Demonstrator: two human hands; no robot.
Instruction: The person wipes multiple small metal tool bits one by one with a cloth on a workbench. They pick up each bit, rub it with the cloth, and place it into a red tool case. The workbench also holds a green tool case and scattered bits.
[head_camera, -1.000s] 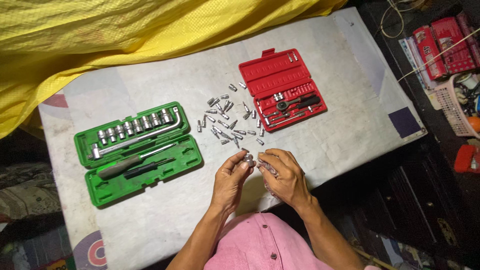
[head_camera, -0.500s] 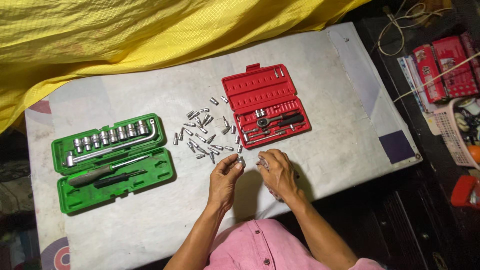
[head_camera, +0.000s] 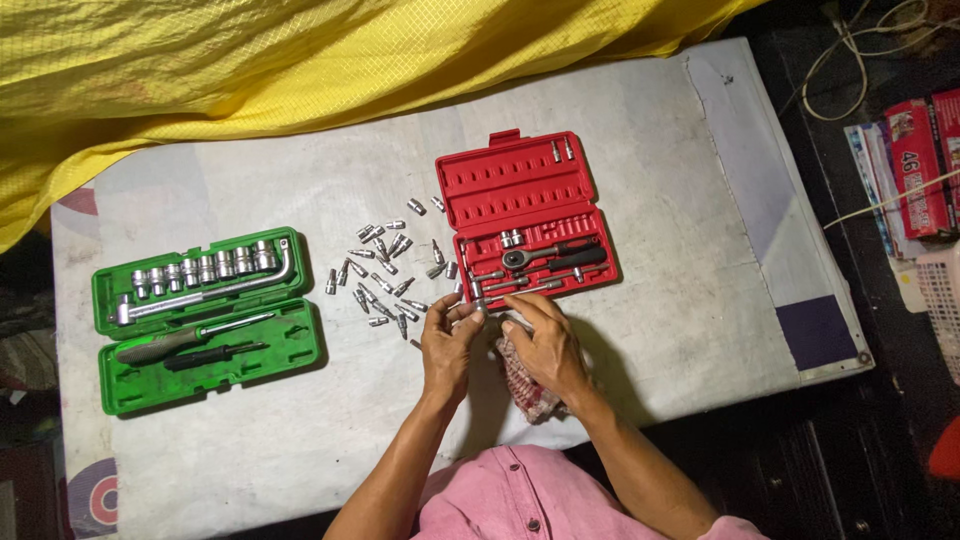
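Evidently the step in hand is wiping: the left hand (head_camera: 447, 345) pinches a small metal bit (head_camera: 478, 305) at its fingertips, just below the red tool case (head_camera: 520, 185) at frame centre, while the right hand (head_camera: 543, 343) clutches a reddish rag (head_camera: 525, 385). Next the bit needs an empty slot. Its exact type is too small to tell, and the rag is mostly hidden.
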